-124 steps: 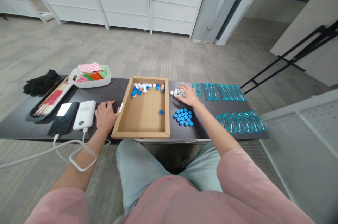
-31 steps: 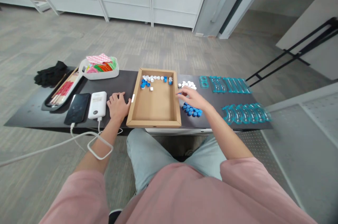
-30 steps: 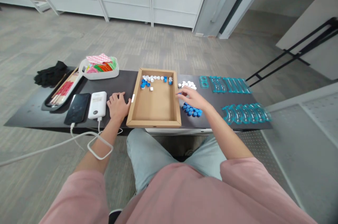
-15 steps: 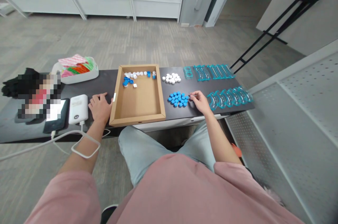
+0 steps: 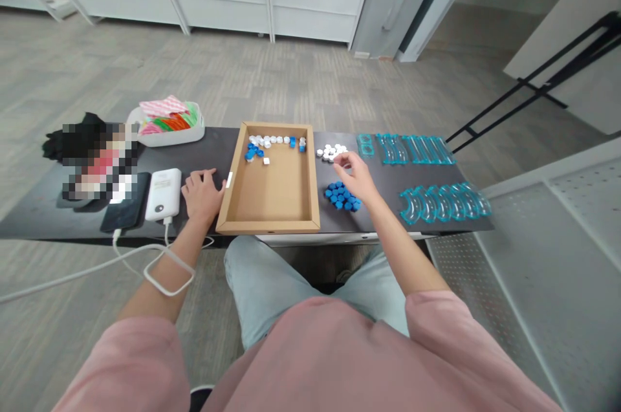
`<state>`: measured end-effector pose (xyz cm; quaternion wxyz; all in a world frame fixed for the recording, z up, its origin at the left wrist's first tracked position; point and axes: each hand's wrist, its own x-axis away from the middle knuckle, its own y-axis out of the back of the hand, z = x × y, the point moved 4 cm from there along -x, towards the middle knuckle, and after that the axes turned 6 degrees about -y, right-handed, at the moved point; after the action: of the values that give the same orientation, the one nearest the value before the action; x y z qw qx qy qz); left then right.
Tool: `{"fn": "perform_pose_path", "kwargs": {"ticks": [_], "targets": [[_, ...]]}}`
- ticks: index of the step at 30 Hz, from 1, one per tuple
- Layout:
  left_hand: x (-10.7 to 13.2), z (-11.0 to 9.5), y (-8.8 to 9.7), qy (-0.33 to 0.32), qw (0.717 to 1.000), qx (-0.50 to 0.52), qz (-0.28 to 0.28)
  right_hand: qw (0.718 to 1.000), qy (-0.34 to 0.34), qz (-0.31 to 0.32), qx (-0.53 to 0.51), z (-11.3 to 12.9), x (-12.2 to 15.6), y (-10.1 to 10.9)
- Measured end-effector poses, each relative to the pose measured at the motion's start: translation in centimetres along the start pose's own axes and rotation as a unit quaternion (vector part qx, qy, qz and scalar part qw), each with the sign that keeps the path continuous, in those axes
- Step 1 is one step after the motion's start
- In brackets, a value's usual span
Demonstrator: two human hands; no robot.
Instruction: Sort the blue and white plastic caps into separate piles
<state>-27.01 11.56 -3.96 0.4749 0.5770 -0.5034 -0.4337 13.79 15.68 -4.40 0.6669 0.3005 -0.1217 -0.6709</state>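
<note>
My left hand [image 5: 202,195] lies flat with fingers spread on the dark table, beside the left wall of a shallow cardboard tray [image 5: 315,205]. My right hand [image 5: 356,176] reaches over the table, thumb and forefinger bent and slightly apart at the near right edge of a cluster of small white pieces [image 5: 330,152]. I see nothing between its fingertips. Just below that hand is a heap of small blue pieces [image 5: 341,196], partly under its shadow. Inside the tray, white pieces [image 5: 273,140] line the far side, with blue pieces [image 5: 252,152] at the far left.
To the right lie rows of clear teal curved pieces [image 5: 444,204] and straight pieces [image 5: 429,149]. On the left are a white power bank [image 5: 163,194] with a cable, a phone [image 5: 127,205], a white basket [image 5: 172,136] of colourful items and a black cloth [image 5: 72,143].
My right hand has moved from the right edge of the blue heap up and left to the white pieces. The view has shifted slightly; my left hand stays on the table.
</note>
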Motion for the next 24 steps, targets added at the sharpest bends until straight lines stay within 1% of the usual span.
{"fn": "perform_pose_path", "kwargs": {"ticks": [2,4,5,6,8,9,11,12,14,17,21,24], "targets": [[0.0,0.1,0.1,-0.008,1.000,0.005,-0.002,0.996,0.062,0.056,0.021,1.9,-3.3,-3.1],[0.0,0.2,0.2,-0.012,1.000,0.011,-0.003,0.983,0.103,0.139,0.054,3.7,-6.4,-7.3],[0.0,0.2,0.3,-0.011,1.000,0.014,-0.004,0.974,0.113,0.178,0.077,4.5,-7.9,-9.6],[0.0,0.2,0.3,-0.010,1.000,0.017,-0.002,0.966,0.112,0.208,0.105,5.1,-9.2,-11.8],[-0.1,0.2,0.5,-0.010,1.000,0.024,0.004,0.952,0.087,0.238,0.170,5.9,-11.8,-15.7],[-0.1,0.2,0.6,-0.009,1.000,0.028,0.008,0.948,0.067,0.239,0.200,6.1,-12.9,-17.2],[-0.2,0.2,0.7,-0.007,0.999,0.035,0.017,0.941,0.024,0.232,0.244,6.2,-14.6,-19.3],[-0.2,0.1,0.8,-0.006,0.999,0.036,0.020,0.939,0.009,0.228,0.257,6.2,-15.1,-20.0],[-0.2,0.1,0.8,-0.006,0.999,0.035,0.023,0.936,0.003,0.227,0.270,6.1,-15.7,-20.8],[-0.3,0.0,0.8,0.003,0.999,0.030,0.015,0.932,0.029,0.239,0.272,6.1,-15.4,-21.1],[-0.1,0.0,0.7,-0.001,0.999,0.036,0.006,0.925,0.051,0.261,0.272,6.1,-14.1,-20.6],[0.0,0.0,0.8,-0.018,0.999,0.039,0.010,0.928,0.060,0.263,0.255,6.4,-12.9,-19.2]]}}
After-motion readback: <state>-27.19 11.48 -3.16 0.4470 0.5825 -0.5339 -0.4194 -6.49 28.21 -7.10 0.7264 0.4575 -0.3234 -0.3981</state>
